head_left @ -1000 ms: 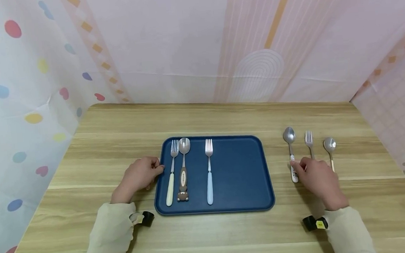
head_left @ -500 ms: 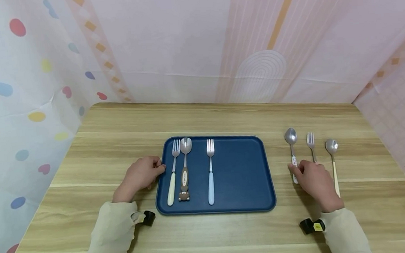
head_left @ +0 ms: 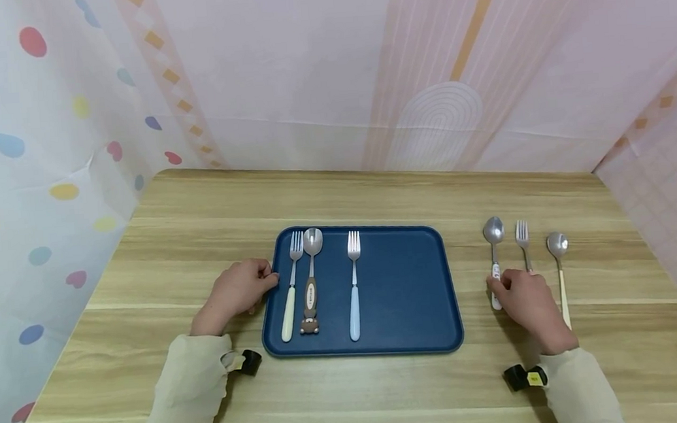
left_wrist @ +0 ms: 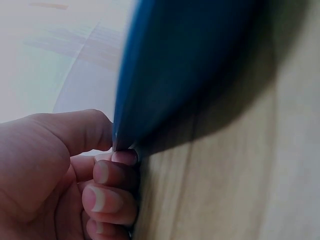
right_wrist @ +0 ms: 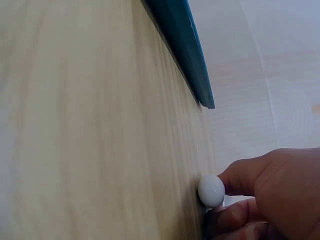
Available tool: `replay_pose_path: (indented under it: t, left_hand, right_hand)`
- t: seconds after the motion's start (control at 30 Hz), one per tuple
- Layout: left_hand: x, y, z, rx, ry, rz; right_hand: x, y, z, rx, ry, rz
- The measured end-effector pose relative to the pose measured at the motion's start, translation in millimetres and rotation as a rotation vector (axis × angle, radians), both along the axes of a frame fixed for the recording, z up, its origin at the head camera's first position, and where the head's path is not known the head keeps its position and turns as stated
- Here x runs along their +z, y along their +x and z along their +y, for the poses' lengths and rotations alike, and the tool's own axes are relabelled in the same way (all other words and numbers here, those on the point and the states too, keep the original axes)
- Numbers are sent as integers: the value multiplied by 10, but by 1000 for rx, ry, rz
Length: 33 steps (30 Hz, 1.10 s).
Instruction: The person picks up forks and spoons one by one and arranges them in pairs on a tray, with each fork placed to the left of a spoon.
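Note:
My left hand (head_left: 240,288) pinches the left rim of a dark blue tray (head_left: 406,292); the left wrist view shows the thumb over the rim (left_wrist: 122,127) and fingertips below it. On the tray lie a fork with a cream handle (head_left: 289,314), a spoon with a brown bear handle (head_left: 310,298) and a fork with a light blue handle (head_left: 354,308). To the right of the tray, my right hand (head_left: 527,300) pinches the white printed handle of a spoon (head_left: 494,231). In the right wrist view its rounded white handle end (right_wrist: 211,191) sits between thumb and fingers, low over the table.
Beside the right hand lie a small fork (head_left: 522,234), its handle hidden under the hand, and a spoon with a cream handle (head_left: 558,245). The wooden table (head_left: 351,394) ends at a patterned curtain (head_left: 293,70) behind and at both sides.
My right hand has shifted slightly left, uncovering the cream-handled spoon's handle. The white-handled spoon has moved a little right and tilted. My left hand stays at the tray's rim.

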State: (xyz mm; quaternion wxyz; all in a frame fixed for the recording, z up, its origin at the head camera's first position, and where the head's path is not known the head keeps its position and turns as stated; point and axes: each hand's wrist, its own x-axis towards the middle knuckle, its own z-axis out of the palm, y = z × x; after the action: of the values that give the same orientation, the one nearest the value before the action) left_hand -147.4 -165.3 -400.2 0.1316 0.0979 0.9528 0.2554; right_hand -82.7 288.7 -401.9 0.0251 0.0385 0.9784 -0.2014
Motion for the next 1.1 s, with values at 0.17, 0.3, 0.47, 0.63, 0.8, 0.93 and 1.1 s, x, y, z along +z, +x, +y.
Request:
replay_pose_path:
  t: [0.17, 0.3, 0.47, 0.63, 0.8, 0.93, 1.1]
  left_hand:
    - [13, 2, 10, 1, 2, -1]
    - [14, -1, 15, 3, 2, 0]
    - [-2, -8, 18, 3, -8, 1]
    - [-6, -12, 22, -1, -7, 5]
    - [0, -11, 35, 0, -9, 2]
    - [-1, -4, 45, 2, -15, -2]
    - [4, 2, 51, 5, -17, -1]
  right_hand:
    - [-4, 2, 0, 13, -4, 43]
    - [1, 3, -16, 9, -17, 83]
    - [12, 6, -30, 9, -23, 129]
    - [35, 11, -40, 13, -25, 166]
    - [55, 24, -52, 23, -31, 170]
    - [79, 39, -68, 34, -33, 186]
    - [118, 66, -106, 50, -30, 235]
